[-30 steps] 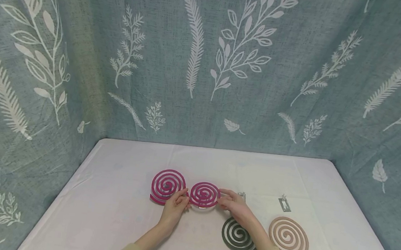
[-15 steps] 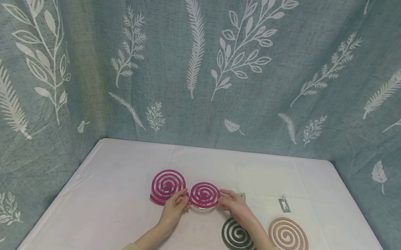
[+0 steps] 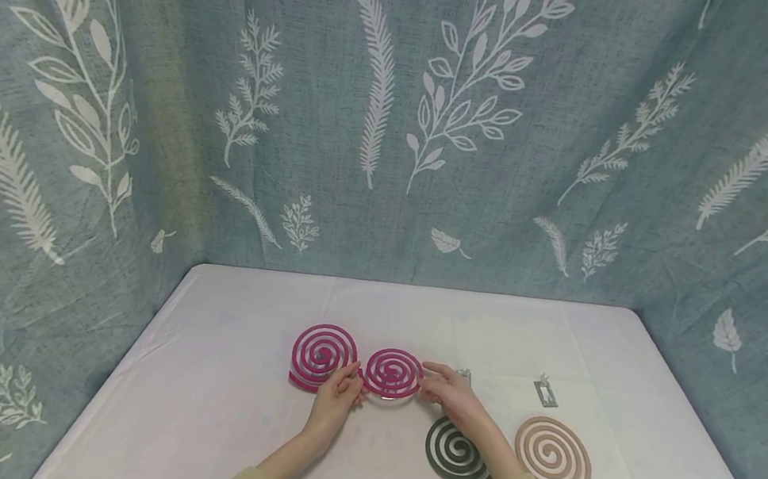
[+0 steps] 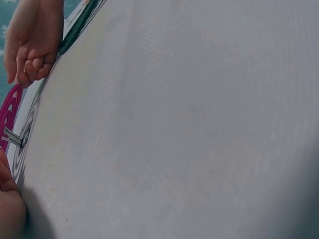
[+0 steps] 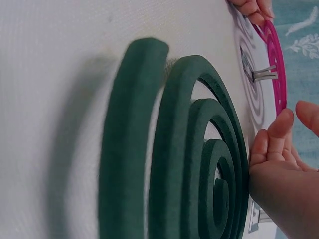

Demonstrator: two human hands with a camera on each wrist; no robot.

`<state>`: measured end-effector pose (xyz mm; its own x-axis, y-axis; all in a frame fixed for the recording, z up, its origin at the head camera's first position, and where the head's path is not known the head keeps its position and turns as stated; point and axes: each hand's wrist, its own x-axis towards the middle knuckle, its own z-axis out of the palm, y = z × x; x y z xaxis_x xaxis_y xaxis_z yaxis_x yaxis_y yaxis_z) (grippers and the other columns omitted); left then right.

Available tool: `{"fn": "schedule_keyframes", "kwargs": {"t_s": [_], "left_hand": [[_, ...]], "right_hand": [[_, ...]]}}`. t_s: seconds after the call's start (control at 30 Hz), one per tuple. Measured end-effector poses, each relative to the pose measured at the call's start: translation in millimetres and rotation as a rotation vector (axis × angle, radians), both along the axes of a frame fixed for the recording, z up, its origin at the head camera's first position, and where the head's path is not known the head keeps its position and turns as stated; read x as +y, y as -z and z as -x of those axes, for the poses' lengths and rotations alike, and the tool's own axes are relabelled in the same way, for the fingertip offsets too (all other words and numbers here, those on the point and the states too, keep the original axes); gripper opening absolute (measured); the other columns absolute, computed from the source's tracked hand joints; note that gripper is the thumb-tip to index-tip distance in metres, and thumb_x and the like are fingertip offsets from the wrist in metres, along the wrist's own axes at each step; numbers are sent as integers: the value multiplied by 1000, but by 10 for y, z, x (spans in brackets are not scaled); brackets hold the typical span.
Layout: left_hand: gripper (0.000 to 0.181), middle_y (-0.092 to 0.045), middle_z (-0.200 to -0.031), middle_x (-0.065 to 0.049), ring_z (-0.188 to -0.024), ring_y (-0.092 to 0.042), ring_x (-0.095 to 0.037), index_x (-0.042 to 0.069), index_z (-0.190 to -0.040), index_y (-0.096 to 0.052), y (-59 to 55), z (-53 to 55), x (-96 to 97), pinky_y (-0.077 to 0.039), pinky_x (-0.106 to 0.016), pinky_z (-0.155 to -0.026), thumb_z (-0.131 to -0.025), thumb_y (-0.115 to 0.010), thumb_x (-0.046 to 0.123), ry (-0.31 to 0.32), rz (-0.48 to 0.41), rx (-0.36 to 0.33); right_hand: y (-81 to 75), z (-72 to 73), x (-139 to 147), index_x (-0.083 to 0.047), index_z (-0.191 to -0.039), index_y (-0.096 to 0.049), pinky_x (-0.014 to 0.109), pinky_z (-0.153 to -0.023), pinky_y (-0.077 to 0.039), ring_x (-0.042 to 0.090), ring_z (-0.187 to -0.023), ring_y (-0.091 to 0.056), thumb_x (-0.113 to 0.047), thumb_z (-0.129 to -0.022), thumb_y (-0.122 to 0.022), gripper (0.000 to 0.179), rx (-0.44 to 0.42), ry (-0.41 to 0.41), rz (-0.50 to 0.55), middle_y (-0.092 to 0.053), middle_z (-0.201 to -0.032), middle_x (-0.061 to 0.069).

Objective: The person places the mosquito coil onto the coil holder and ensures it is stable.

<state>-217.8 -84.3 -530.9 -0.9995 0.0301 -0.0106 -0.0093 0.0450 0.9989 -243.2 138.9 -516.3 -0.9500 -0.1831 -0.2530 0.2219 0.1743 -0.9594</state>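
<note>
A magenta mosquito coil (image 3: 391,373) lies level above the white table on a small metal stand (image 5: 265,73), its shadow rings below it. My left hand (image 3: 332,407) pinches its left edge. At the right edge, the thumb and fingertips of my right hand (image 3: 456,400) pinch the rim. Just left of it, a second magenta coil (image 3: 322,356) is partly covered by the left fingers. Beneath my right forearm sits a dark green coil (image 3: 459,448), large in the right wrist view. In the left wrist view the right hand (image 4: 34,45) meets the coil's far edge.
A tan coil (image 3: 549,452) is at the right of the table (image 3: 223,379). Behind it lies a flat metal stand (image 3: 544,391); another stand (image 3: 463,375) is partly hidden by the right hand. A leaf-patterned curtain (image 3: 399,114) encloses the back and sides.
Both hands keep their places at the coil's edges. The head view has shifted very slightly.
</note>
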Motion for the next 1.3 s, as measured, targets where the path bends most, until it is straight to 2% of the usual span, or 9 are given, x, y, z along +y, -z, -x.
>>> {"fn": "schedule_keyframes", "kwargs": {"t_s": [0.2, 0.4, 0.53, 0.7, 0.87, 0.97, 1.13, 1.3], "left_hand": [[48, -67, -96, -22, -75, -62, -2, -8, -140, -37, -11, -19, -13, -52, -14, -71, -96, -51, 6, 4, -17, -10], [50, -67, -96, -17, -74, -61, 0, -8, -140, -35, -13, -30, -58, -51, -13, -72, -96, -52, 6, 53, -76, -11], [50, -67, -98, -19, -75, -62, 0, -8, -140, -35, -32, -45, -91, -51, -13, -72, -96, -52, 8, 73, -84, -14], [50, -66, -99, -22, -74, -62, -1, -8, -141, -35, -51, -75, -136, -52, -14, -71, -96, -52, 8, 72, -86, -27], [48, -66, -95, -22, -72, -60, -2, -9, -139, -37, -95, -92, -168, -52, -15, -71, -96, -52, 6, 59, -90, 4], [46, -65, -95, -23, -72, -59, -3, -9, -138, -40, -144, -77, -193, -52, -15, -72, -95, -52, 4, 61, -86, 27], [43, -63, -96, -25, -74, -60, -6, -6, -136, -44, -277, -21, -239, -53, -17, -73, -95, -52, 2, 91, -13, 45], [41, -61, -99, -31, -78, -61, -8, -8, -134, -46, -421, 37, -254, -53, -16, -77, -94, -52, 1, 154, 22, 89]], "right_hand": [[5, -2, -29, 4, -138, -40, 27, -83, -47, 14, -88, -58, -16, -87, -59, 58, -1, 28, -24, -66, -100, 10], [4, 0, -58, 3, -137, -42, 30, -84, -48, 14, -87, -58, -15, -86, -59, 56, -7, 66, -30, -66, -98, 9], [4, -2, -68, 2, -137, -42, 32, -85, -49, 14, -87, -59, -15, -88, -59, 55, -3, 83, -21, -66, -98, 9], [40, -11, -68, 1, -137, -43, 33, -85, -51, 13, -87, -60, -16, -89, -60, 53, 35, 92, -22, -67, -99, 8], [47, -30, -45, -3, -137, -45, 34, -87, -51, 14, -89, -61, -19, -90, -60, 51, 46, 102, -29, -67, -101, 9], [11, -49, -18, -5, -138, -44, 36, -88, -50, 16, -91, -61, -22, -91, -59, 51, 45, 90, -33, -66, -103, 10], [-92, -71, 41, -5, -139, -42, 45, -95, -48, 22, -96, -63, -22, -92, -59, 53, 74, 39, -30, -64, -109, 16], [-234, -103, 128, -3, -140, -41, 50, -101, -43, 26, -102, -63, -21, -92, -57, 53, 133, -33, -54, -62, -113, 20]]}}
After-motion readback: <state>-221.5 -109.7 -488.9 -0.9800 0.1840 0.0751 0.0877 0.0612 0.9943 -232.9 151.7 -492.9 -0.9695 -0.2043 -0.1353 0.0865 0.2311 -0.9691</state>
